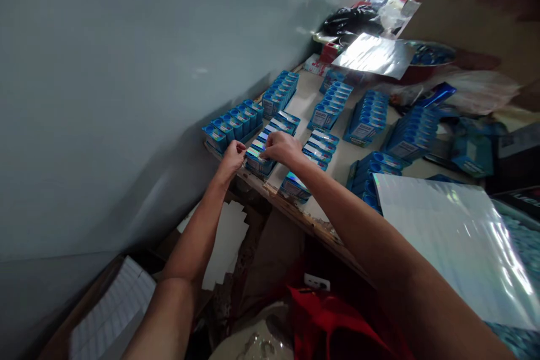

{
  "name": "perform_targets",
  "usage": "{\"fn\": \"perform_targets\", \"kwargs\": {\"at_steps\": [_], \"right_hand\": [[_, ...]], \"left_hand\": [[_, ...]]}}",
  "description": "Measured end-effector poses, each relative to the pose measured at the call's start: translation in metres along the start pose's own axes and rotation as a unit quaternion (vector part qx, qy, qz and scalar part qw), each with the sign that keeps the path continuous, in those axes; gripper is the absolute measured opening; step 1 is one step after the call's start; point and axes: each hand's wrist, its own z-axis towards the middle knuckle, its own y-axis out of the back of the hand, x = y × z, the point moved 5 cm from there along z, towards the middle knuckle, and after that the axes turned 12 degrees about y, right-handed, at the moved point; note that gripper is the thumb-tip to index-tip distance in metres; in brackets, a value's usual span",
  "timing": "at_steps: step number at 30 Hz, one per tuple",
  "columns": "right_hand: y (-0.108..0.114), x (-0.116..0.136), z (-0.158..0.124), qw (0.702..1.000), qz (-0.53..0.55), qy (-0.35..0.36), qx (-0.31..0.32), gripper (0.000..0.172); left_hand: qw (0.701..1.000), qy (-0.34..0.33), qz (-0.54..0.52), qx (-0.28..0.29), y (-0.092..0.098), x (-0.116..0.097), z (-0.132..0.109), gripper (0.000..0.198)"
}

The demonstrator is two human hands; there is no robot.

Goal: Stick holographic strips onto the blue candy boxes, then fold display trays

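Several blue packs stand in rows on a worktable, and one row (276, 125) with shiny rainbow strips across its tops lies under my hands. My right hand (282, 148) is closed in a pinch over the front end of that row, its fingertips at a shiny strip (255, 152); whether they hold anything is too small to tell. My left hand (233, 158) sits just left of the row's front corner, thumb and fingers drawn together, their contents hidden. Beside it, along the wall, runs another row of blue packs (232, 124) with round blue tops.
A grey wall (126, 67) borders the table on the left. Further rows of blue packs (367, 115) stand to the right. A large shiny holographic sheet (455, 236) lies at the right, with another silvery sheet (375, 55) farther back. The table's worn wooden edge (295, 214) faces me.
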Motion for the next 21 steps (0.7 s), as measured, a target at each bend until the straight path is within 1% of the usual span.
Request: {"fn": "perform_targets", "kwargs": {"at_steps": [2,4,6,9,10,12,13,15,17,19,20,21], "right_hand": [[-0.001,-0.001,0.003,0.999,0.039,0.005,0.028,0.018],[-0.003,-0.002,0.005,0.994,0.082,0.008,0.072,0.025],[-0.002,-0.004,0.004,0.989,0.108,0.017,0.097,0.029],[0.003,-0.008,-0.005,0.987,0.131,0.043,0.083,0.025],[0.005,-0.01,-0.009,0.985,0.146,0.05,0.075,0.024],[0.011,-0.016,-0.021,0.979,0.181,0.067,0.06,0.024],[0.016,-0.02,-0.028,0.976,0.197,0.079,0.045,0.024],[0.032,-0.033,-0.045,0.97,0.219,0.108,0.0,0.025],[0.058,-0.056,-0.067,0.963,0.226,0.129,-0.068,0.027],[0.091,-0.091,-0.094,0.963,0.193,0.114,-0.147,0.03],[0.11,-0.113,-0.111,0.966,0.147,0.086,-0.196,0.027],[0.13,-0.136,-0.129,0.962,0.094,0.046,-0.252,0.022]], "left_hand": [[1.0,-0.008,0.001,-0.018,0.0,0.004,-0.002,0.014],[0.999,-0.022,0.01,-0.044,0.004,0.006,-0.008,0.017],[0.993,-0.054,0.029,-0.098,0.012,0.003,-0.019,0.017],[0.966,-0.145,0.072,-0.203,0.022,-0.01,-0.049,0.008],[0.955,-0.175,0.084,-0.225,0.023,-0.016,-0.06,0.007],[0.941,-0.216,0.106,-0.239,0.021,-0.026,-0.077,0.01],[0.938,-0.224,0.112,-0.237,0.019,-0.03,-0.081,0.011],[0.94,-0.224,0.112,-0.233,0.014,-0.035,-0.084,0.014],[0.949,-0.208,0.093,-0.217,0.009,-0.036,-0.076,0.025],[0.968,-0.172,0.057,-0.174,0.004,-0.033,-0.063,0.033],[0.977,-0.149,0.036,-0.146,0.002,-0.03,-0.056,0.035],[0.985,-0.125,0.014,-0.118,-0.001,-0.028,-0.049,0.036]]}}
